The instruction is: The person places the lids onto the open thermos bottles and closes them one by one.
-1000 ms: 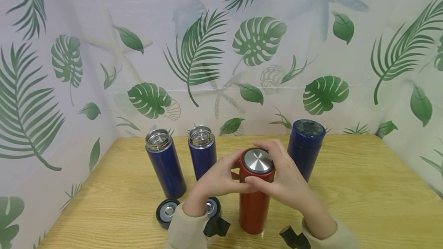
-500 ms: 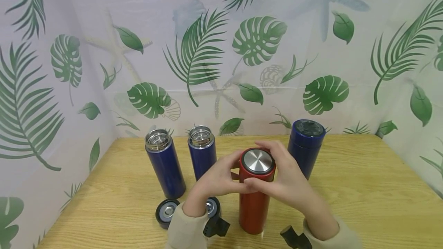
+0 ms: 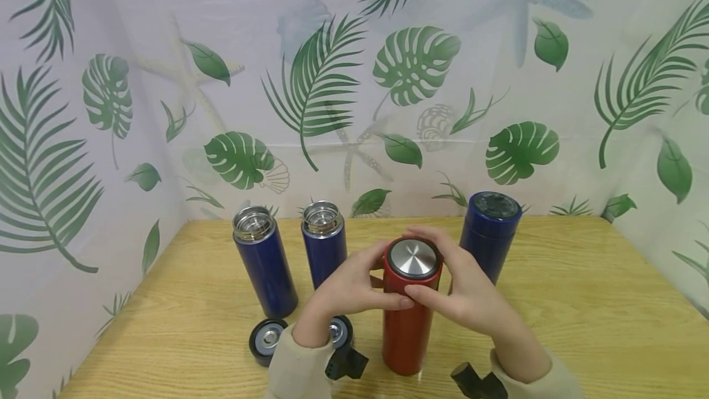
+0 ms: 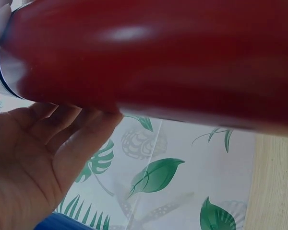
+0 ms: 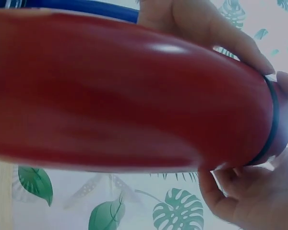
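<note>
upright, lidded red flask: left hand clamped on it at nine o'clock, right hand likewise at three. uncapped blue flasks, ten o'clock: contents indiscernible.

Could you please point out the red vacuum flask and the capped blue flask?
Red vacuum flask point(image 3: 408, 336), head view: lower part of its body.
Capped blue flask point(image 3: 490, 242), head view: upper part of its body.

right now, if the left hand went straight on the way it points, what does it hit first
The red vacuum flask, which the left hand grips near its steel-topped lid; past it, the right hand looks next, though depth is unclear.
</note>
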### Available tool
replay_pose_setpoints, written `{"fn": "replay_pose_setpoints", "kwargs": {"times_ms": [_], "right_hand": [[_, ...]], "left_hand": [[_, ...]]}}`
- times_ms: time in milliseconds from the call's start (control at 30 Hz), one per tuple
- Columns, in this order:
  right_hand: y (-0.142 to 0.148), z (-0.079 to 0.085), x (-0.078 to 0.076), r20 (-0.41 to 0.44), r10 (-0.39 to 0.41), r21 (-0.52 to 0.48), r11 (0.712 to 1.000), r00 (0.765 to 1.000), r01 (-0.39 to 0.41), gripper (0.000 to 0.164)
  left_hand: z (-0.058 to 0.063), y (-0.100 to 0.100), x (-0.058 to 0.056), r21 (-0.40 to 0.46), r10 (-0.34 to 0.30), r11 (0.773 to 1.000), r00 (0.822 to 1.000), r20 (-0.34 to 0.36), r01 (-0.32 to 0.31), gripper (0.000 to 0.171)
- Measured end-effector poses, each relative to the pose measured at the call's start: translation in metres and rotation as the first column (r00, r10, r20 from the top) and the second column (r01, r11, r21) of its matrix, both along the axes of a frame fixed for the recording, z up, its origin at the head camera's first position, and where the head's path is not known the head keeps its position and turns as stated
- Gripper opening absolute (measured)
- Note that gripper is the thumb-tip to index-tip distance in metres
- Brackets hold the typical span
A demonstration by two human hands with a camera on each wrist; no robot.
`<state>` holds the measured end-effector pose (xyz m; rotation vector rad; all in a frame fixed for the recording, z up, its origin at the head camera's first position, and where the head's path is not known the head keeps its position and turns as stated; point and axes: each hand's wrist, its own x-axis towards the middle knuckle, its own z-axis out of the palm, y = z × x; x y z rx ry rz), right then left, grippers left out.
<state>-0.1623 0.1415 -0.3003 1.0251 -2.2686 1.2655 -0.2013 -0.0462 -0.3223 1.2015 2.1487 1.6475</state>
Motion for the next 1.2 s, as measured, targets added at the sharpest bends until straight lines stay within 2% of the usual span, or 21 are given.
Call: {"fn": "replay_pose_setpoints", "kwargs": {"times_ms": [67, 167, 233, 333, 433, 567, 667, 767, 867, 933, 1033, 1200], "right_hand": [[-0.002, -0.001, 0.001, 0.034, -0.077, 0.01, 0.997, 0.997, 0.076, 0.064], [-0.006, -0.002, 0.001, 0.058, -0.194, 0.039, 0.981, 0.979, 0.192, 0.07], [-0.007, -0.003, 0.001, 0.043, -0.214, 0.041, 0.976, 0.976, 0.212, 0.072], [-0.006, -0.003, 0.0, 0.023, -0.172, 0.046, 0.984, 0.985, 0.171, 0.067], [-0.002, -0.002, -0.001, 0.001, -0.075, 0.037, 0.997, 0.997, 0.075, 0.063], [0.002, -0.001, -0.002, -0.023, 0.023, 0.022, 1.0, 0.999, -0.022, 0.065], [0.002, -0.001, -0.001, 0.001, 0.005, 0.017, 1.0, 1.0, -0.005, 0.067], [-0.002, -0.002, 0.0, 0.038, -0.087, 0.029, 0.996, 0.996, 0.086, 0.07], [-0.006, -0.004, 0.0, 0.043, -0.175, 0.042, 0.984, 0.984, 0.174, 0.074], [-0.008, -0.005, 0.0, 0.029, -0.203, 0.046, 0.979, 0.979, 0.201, 0.075], [-0.007, -0.005, 0.0, 0.018, -0.178, 0.046, 0.983, 0.984, 0.177, 0.073], [-0.002, -0.002, 0.0, -0.026, -0.044, 0.035, 0.998, 0.999, 0.045, 0.065]], "left_hand": [[0.0, 0.0, -0.001, -0.004, -0.006, 1.0, 1.0, -0.006, 0.006, 0.058], [0.0, 0.0, -0.001, -0.007, -0.013, 1.0, 1.0, -0.013, 0.013, 0.055], [0.0, 0.0, -0.001, -0.006, -0.013, 1.0, 1.0, -0.015, 0.013, 0.056], [0.001, 0.0, 0.0, -0.011, -0.002, 1.0, 1.0, -0.007, 0.001, 0.057], [0.003, 0.001, 0.001, -0.016, 0.011, 1.0, 1.0, 0.007, -0.011, 0.06], [0.013, 0.001, 0.009, -0.02, 0.021, 1.0, 1.0, 0.02, -0.02, 0.061], [0.022, 0.001, 0.015, -0.027, 0.022, 0.999, 1.0, 0.022, -0.021, 0.058], [0.025, 0.0, 0.017, -0.025, 0.013, 1.0, 1.0, 0.018, -0.012, 0.055], [0.018, -0.001, 0.012, -0.011, -0.003, 1.0, 1.0, 0.012, 0.003, 0.055], [0.012, 0.0, 0.008, -0.003, -0.01, 1.0, 1.0, 0.009, 0.01, 0.055], [0.003, 0.0, 0.002, -0.004, -0.008, 1.0, 1.0, 0.004, 0.008, 0.056], [-0.001, 0.0, 0.0, -0.001, 0.005, 1.0, 1.0, 0.009, -0.005, 0.058]]}}
